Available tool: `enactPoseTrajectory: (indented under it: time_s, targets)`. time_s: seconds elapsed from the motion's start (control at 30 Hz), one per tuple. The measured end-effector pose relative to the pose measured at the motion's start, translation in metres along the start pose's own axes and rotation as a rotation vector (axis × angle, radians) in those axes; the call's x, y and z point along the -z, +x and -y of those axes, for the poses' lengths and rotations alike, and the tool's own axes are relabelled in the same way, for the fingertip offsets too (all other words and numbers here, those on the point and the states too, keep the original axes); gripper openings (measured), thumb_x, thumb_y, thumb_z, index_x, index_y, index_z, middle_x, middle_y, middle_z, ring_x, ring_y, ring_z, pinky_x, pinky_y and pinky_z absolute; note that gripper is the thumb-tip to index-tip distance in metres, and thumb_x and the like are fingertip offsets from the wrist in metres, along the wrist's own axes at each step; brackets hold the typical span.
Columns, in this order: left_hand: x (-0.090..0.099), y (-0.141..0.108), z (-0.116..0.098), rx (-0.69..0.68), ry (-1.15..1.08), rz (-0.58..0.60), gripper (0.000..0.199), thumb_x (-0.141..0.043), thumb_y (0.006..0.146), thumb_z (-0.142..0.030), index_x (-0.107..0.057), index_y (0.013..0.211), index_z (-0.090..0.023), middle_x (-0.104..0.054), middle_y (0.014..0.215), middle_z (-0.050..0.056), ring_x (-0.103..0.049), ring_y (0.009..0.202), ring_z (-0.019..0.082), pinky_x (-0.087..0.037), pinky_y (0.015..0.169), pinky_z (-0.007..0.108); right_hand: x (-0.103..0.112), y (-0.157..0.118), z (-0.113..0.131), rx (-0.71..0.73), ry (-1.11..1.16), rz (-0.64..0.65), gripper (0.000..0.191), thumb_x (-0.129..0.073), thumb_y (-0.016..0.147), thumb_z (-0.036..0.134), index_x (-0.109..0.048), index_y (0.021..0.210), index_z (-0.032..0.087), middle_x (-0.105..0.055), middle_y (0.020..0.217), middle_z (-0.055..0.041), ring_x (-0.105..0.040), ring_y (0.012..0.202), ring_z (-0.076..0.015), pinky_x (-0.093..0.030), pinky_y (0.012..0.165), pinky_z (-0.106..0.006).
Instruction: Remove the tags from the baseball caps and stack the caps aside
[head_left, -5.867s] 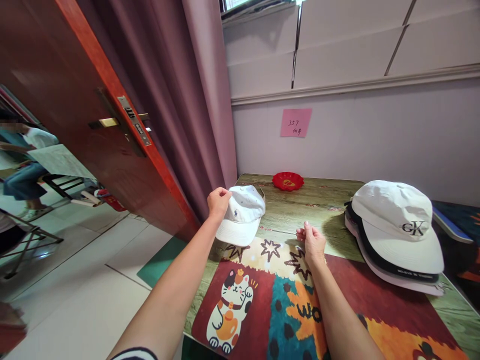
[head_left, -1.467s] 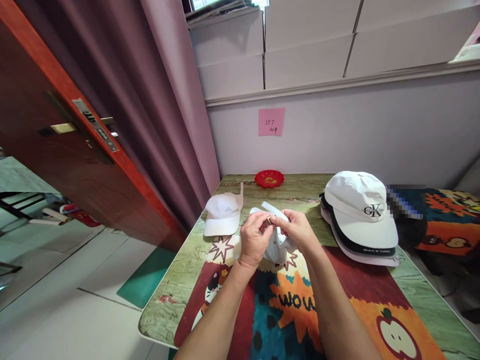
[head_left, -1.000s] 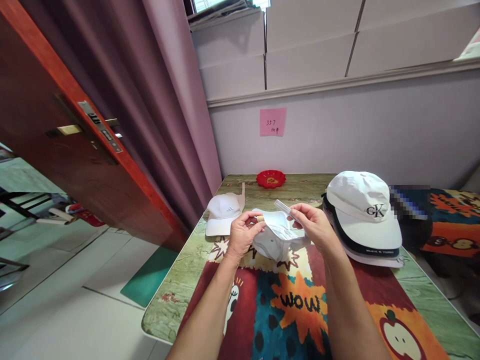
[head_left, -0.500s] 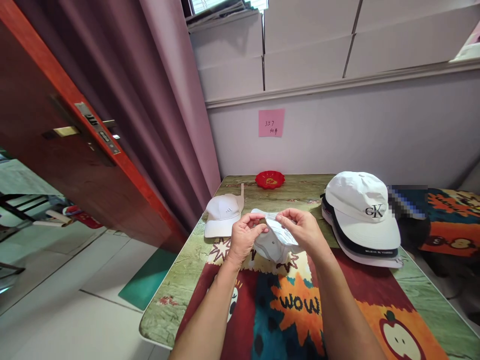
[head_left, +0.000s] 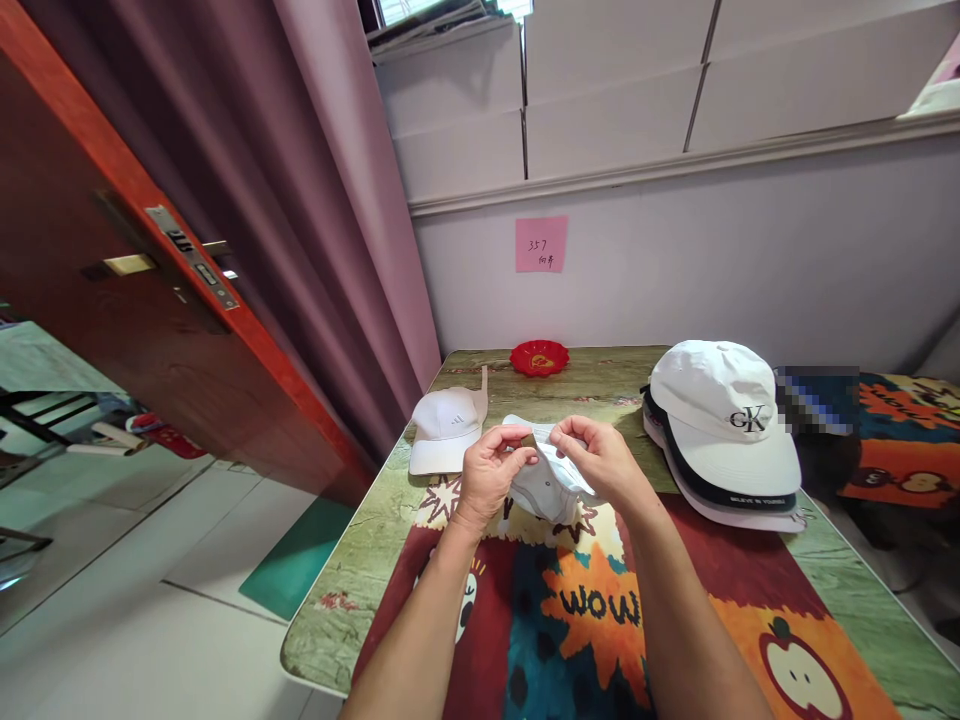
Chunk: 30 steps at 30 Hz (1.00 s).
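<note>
Between my hands is a white baseball cap, its back side turned toward me and its inside partly showing. My left hand pinches the left part of its rear strap between thumb and fingers. With a similar pinch, my right hand grips the strap on the other side. A pale cap with a small dark logo rests on the table just left of my left hand, its strap end sticking up. To the right of my right hand stands a stack of caps, topped by a white one with dark letters.
The wood-patterned table carries a colourful mat. A red scalloped dish sits near the wall, below a pink note. On the left are a brown door and a purple curtain.
Both hands stay almost in place on the strap. The right fingertips have shifted slightly, and the view has moved a little.
</note>
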<state>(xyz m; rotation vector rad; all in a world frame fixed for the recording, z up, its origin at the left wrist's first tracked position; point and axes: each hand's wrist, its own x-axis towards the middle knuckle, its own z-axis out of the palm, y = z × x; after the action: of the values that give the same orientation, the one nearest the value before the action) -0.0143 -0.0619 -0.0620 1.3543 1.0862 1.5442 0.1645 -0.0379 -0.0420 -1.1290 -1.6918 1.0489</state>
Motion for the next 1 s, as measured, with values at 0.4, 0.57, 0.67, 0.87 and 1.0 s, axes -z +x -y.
enactPoseTrajectory:
  time_s: [0.4, 0.57, 0.67, 0.87, 1.0]
  targets:
    - [0.003, 0.000, 0.000, -0.043, 0.015, 0.062, 0.023, -0.079, 0.074, -0.021, -0.074, 0.096, -0.017, -0.070, 0.097, 0.003, -0.072, 0.071, 0.013, -0.063, 0.071, 0.026, 0.005, -0.004, 0.004, -0.009, 0.003, 0.072, 0.027, -0.061, 0.086, 0.044, -0.066, 0.076, 0.019, -0.057, 0.066, 0.0026, -0.042, 0.057, -0.0109, -0.032, 0.054, -0.024]
    - [0.005, -0.001, -0.004, -0.084, 0.086, 0.140, 0.022, -0.076, 0.076, -0.019, -0.074, 0.098, -0.017, -0.069, 0.096, 0.004, -0.072, 0.074, 0.014, -0.063, 0.072, 0.026, 0.008, -0.002, 0.002, -0.004, 0.042, 0.123, 0.029, -0.063, 0.085, 0.046, -0.069, 0.079, 0.018, -0.064, 0.070, 0.0002, -0.048, 0.059, -0.0120, -0.038, 0.057, -0.025]
    - [0.003, -0.002, -0.005, -0.104, 0.111, 0.136, 0.021, -0.075, 0.077, -0.017, -0.074, 0.098, -0.018, -0.069, 0.098, 0.004, -0.072, 0.075, 0.013, -0.063, 0.072, 0.025, 0.007, -0.003, 0.004, -0.017, 0.053, 0.098, 0.029, -0.064, 0.083, 0.046, -0.070, 0.080, 0.018, -0.065, 0.070, -0.0007, -0.051, 0.058, -0.0124, -0.040, 0.057, -0.025]
    - [-0.002, -0.001, -0.004, -0.116, 0.105, 0.070, 0.020, -0.075, 0.076, -0.017, -0.074, 0.095, -0.018, -0.070, 0.095, 0.003, -0.071, 0.073, 0.012, -0.063, 0.072, 0.024, -0.003, -0.002, 0.008, -0.061, 0.111, 0.024, 0.029, -0.063, 0.084, 0.045, -0.066, 0.075, 0.018, -0.066, 0.069, -0.0022, -0.054, 0.056, -0.0125, -0.040, 0.054, -0.024]
    - [-0.001, -0.001, -0.004, -0.096, 0.065, 0.066, 0.019, -0.075, 0.076, -0.018, -0.073, 0.095, -0.017, -0.069, 0.094, 0.002, -0.071, 0.071, 0.013, -0.063, 0.071, 0.025, -0.005, -0.001, 0.007, -0.044, 0.149, 0.083, 0.029, -0.063, 0.085, 0.045, -0.065, 0.074, 0.018, -0.066, 0.069, -0.0018, -0.055, 0.057, -0.0126, -0.040, 0.055, -0.023]
